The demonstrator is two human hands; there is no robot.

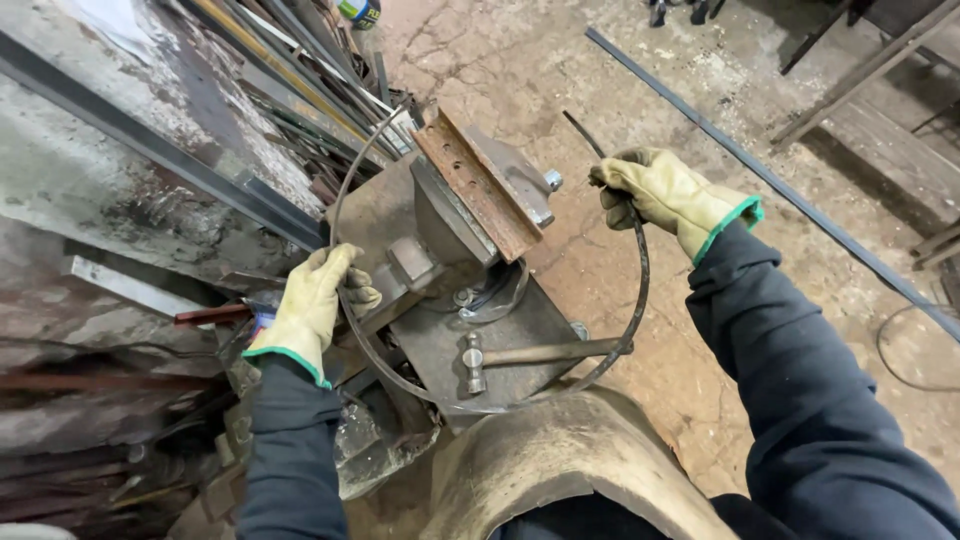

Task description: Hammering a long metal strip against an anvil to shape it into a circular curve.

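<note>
Between the two gloved hands a thin metal rod [640,300] curves into a wide loop, running from one fist down past the person's knee and up to the other. The left hand [308,305] is closed around the rod's left side, fingers wrapped tight in a pale yellow glove. The right hand [660,190] is clenched on the other side, with a short end of the rod sticking out above the knuckles. Inside the loop, between the hands, sits a heavy steel workbench [480,330] carrying a vise [480,185] with rusty jaw plates (tilted up toward the far wall). Just below the right hand a hammer [530,355] lies flat on the bench, head toward the left hand. Beyond the left hand, scrap bars [290,60] are stacked against the wall. Past the right hand, a long flat strip [760,170] lies on the concrete floor [620,60].
</note>
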